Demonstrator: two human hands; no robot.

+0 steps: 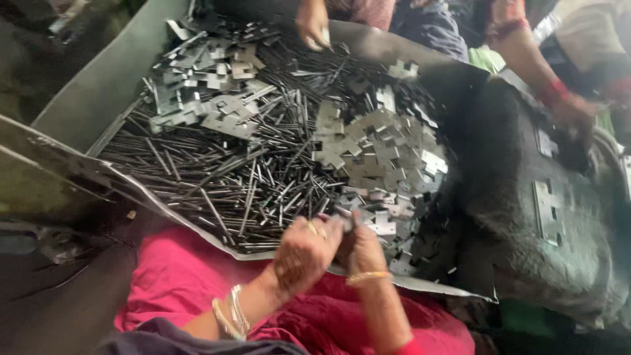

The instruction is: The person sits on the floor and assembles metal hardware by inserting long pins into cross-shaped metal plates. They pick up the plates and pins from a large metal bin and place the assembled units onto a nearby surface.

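Head view: left hand (303, 253) and right hand (363, 250), fingers clenched together on a small metal plate (347, 220), over pins (223, 171) heaped on a sheet-metal tray (79, 98).

A big grey metal sheet (85, 98) lies bent up at its edges like a tray. Past its right edge sits a dark, rough grey heap (519, 263). The ground (46, 309) at the near left corner is dim and dark.
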